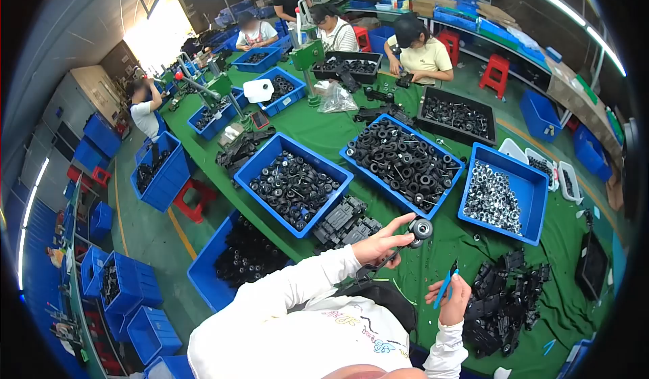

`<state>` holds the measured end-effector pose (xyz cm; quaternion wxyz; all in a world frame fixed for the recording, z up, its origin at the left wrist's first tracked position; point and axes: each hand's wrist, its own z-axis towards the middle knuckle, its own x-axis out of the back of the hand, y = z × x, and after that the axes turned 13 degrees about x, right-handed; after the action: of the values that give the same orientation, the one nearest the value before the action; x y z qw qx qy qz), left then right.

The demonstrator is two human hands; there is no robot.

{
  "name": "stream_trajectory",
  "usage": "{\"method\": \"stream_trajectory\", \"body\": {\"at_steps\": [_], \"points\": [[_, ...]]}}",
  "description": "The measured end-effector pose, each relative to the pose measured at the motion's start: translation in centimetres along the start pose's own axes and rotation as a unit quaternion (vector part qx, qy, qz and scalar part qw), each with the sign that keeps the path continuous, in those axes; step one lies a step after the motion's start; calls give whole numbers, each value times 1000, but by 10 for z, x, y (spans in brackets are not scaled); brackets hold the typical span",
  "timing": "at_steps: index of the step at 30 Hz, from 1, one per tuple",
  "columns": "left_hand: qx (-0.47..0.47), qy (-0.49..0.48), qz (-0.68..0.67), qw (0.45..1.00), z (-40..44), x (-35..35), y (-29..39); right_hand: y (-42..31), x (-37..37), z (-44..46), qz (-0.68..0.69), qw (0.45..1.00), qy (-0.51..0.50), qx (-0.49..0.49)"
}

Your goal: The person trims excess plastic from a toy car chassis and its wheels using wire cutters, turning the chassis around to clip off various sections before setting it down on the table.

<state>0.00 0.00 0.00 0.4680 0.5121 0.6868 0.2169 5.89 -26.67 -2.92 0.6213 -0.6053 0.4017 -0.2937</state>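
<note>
- A small black wheel (422, 230) is held at the fingertips of the left hand (387, 245), near the middle of the frame, over the desk (558, 264).
- A dark part (367, 269) is seen under that hand; whether it is joined to the wheel cannot be told.
- Blue-handled pliers (444, 288) are held in the right hand (454, 299), low and right of the middle, with the fingers curled around them.
- A messy pile of black parts (503, 305) is spread at the lower right.
- Flat black parts (347, 223) are stacked left of the wheel.
- Above, black wheels are heaped in a left blue bin (267, 208) and a middle blue bin (385, 187).
- Shiny silver bits are kept in a right blue bin (529, 193).
- At the top, a black part is handled by a person in a yellow shirt (430, 56).
</note>
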Motion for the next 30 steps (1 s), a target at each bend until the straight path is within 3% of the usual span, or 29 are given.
{"method": "stream_trajectory", "body": {"at_steps": [3, 9, 12, 14, 16, 18, 21, 22, 24, 28, 30], "points": [[21, 21, -6, 1000, -1, 14, -2, 7, -10, 3, 74, 997, -7, -8], [16, 29, -36, 999, -5, 6, -1, -11, -26, 5, 67, 997, 21, 40], [-11, 19, -29, 999, -14, -4, 8, -14, -24, 10, -7, 995, -11, 95], [-44, 58, -15, 997, -14, -11, 6, -23, -25, 12, -145, 972, -48, 180], [-80, 101, 31, 991, -18, -12, 9, -43, -34, 12, -177, 969, -45, 168], [-145, 124, 60, 980, -13, -11, 6, -48, -37, 15, -254, 930, -42, 262], [-188, 149, 46, 970, -17, -19, 11, -57, -45, 18, -286, 905, -25, 313], [-206, 142, 25, 968, -19, -22, 12, -62, -49, 17, -291, 912, -22, 290], [-246, 155, 70, 954, -17, -20, 13, -70, -55, 19, -362, 872, -7, 329], [-230, 153, 43, 960, -29, -35, 17, -74, -58, 14, -440, 822, 0, 361], [-229, 177, 91, 953, -29, -35, 19, -69, -59, 14, -470, 795, 15, 383]]}}
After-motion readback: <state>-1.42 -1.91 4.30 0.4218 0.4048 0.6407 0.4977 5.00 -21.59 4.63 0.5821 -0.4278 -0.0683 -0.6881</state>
